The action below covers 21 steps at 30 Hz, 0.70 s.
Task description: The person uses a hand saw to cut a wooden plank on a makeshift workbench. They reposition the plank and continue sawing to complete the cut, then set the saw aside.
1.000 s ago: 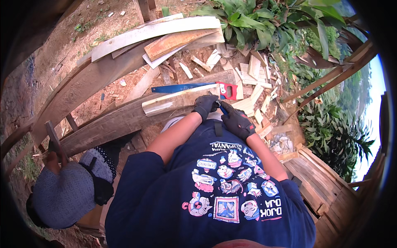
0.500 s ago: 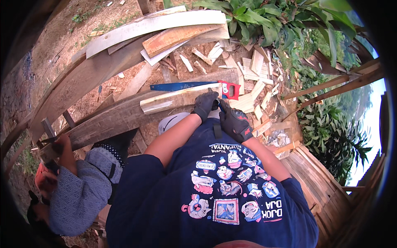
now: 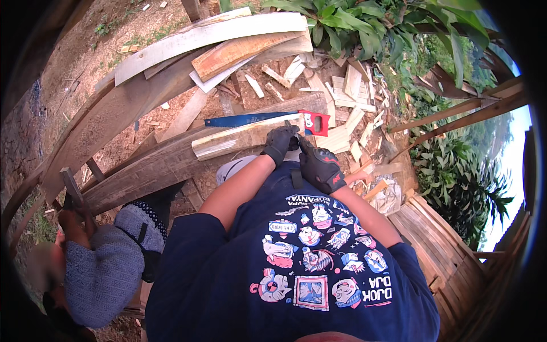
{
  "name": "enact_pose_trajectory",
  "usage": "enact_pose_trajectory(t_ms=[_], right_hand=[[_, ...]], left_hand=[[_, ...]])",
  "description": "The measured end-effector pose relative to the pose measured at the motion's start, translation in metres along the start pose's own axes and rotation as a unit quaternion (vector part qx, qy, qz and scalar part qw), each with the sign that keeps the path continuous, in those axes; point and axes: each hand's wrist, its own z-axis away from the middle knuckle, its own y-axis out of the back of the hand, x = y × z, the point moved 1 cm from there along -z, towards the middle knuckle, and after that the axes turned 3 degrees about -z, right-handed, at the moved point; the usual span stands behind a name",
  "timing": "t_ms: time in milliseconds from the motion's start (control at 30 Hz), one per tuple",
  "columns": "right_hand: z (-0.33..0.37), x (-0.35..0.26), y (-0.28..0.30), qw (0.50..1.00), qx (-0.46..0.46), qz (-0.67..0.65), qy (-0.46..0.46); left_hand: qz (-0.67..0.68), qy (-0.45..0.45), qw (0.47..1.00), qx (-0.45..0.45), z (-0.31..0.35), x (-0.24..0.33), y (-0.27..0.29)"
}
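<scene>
My left hand (image 3: 279, 143), in a black glove, is closed at the near edge of a pale, rough-sawn wood piece (image 3: 228, 140). A thin dark item sticks up past its fingers over the wood; its kind is unclear. Beside it, my right hand (image 3: 322, 169), also gloved, is closed with its fingertips close to the left ones. Whatever it grips is mostly hidden. Just beyond the wood piece lies a handsaw (image 3: 256, 118) with a blue blade and a red-and-white handle. Both rest along a long, weathered plank (image 3: 142, 171).
Curved boards (image 3: 211, 33) are stacked at the far left. Wood offcuts (image 3: 350, 94) litter the ground. A co-worker in a grey-blue top (image 3: 108, 268) is at the lower left, near a post (image 3: 70, 185). Clear plastic (image 3: 387, 198) and wooden slats (image 3: 436, 245) lie at right.
My hands stay nearly in place, the right one shifting slightly. The co-worker's arm has moved down and left. A pinkish shape and more of the clear plastic now show beyond my right forearm.
</scene>
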Motion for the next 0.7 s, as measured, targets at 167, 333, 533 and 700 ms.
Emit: enact_pose_trajectory(t_ms=[167, 333, 533, 700], right_hand=[[-0.002, 0.007, -0.011, 1.000, 0.008, -0.003, 0.017], [-0.008, 0.010, -0.016, 0.999, 0.017, 0.009, 0.032], [-0.017, 0.008, -0.023, 0.999, 0.037, 0.015, 0.034], [-0.039, 0.016, -0.035, 0.999, 0.004, 0.028, 0.018]], left_hand=[[-0.011, -0.013, 1.000, 0.001, -0.012, -0.008, 0.001], [-0.075, -0.046, 0.996, 0.006, -0.036, -0.028, 0.010], [-0.144, -0.063, 0.986, 0.058, -0.060, -0.038, 0.016], [-0.592, -0.261, 0.760, 0.064, -0.047, -0.022, 0.030]])
